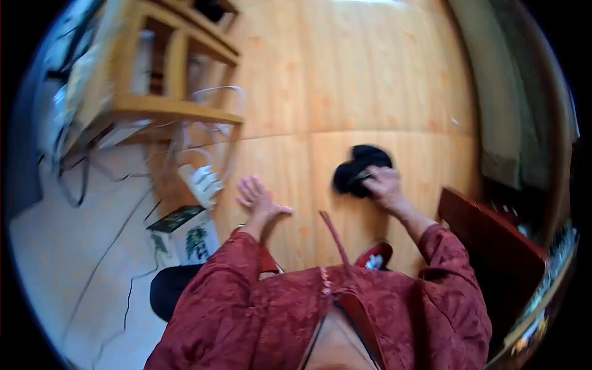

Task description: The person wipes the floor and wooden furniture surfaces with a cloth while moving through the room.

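My right hand has its fingers curled on a dark, soft-looking black bundle, blurred, over the wooden floor; its exact kind does not show. Out to the left, my left hand is stretched with spread fingers and holds nothing. It is nearest to a white power strip and a box with a green plant print. Both arms are in dark red patterned sleeves. A red shoe shows below my right hand.
A wooden chair-like frame stands at upper left, with loose white cables near its legs. Dark cords run over the pale floor at left. A dark red wooden panel is at right, and a long greenish drape lines the far right.
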A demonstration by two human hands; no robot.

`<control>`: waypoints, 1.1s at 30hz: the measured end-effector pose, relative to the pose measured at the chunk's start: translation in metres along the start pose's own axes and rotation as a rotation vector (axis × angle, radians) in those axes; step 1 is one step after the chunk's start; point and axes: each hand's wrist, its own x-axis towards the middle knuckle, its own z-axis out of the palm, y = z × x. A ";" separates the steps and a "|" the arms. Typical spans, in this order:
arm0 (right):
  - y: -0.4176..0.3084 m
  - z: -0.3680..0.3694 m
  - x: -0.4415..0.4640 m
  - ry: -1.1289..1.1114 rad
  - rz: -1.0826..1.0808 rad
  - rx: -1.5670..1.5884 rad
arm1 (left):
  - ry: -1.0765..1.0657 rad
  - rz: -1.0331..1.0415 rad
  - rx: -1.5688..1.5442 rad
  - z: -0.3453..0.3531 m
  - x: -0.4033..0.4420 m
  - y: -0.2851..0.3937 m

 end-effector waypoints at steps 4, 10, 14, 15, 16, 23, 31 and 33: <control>0.079 -0.010 0.108 0.391 0.227 -0.160 | -0.112 -0.053 0.073 -0.037 -0.011 0.019; 0.028 -0.067 0.190 0.439 0.768 1.201 | -0.169 -0.064 -0.114 -0.061 -0.013 0.033; -0.091 -0.093 0.167 0.331 0.552 1.324 | -0.646 -0.013 -1.604 -0.115 -0.014 0.098; -0.107 -0.084 0.154 0.281 0.471 1.278 | -0.811 0.160 -1.887 -0.128 -0.022 0.113; -0.116 -0.075 0.139 0.120 0.318 1.093 | -0.881 0.229 -1.957 -0.122 -0.016 0.126; -0.066 -0.093 0.116 0.317 0.499 1.403 | -0.949 0.442 -1.948 -0.171 -0.038 0.139; 0.014 -0.005 0.027 -0.231 0.680 -0.060 | 0.551 0.934 -0.809 -0.406 -0.160 0.105; 0.004 0.005 0.012 -0.194 0.617 -0.176 | 0.965 0.916 -0.391 -0.439 -0.173 0.088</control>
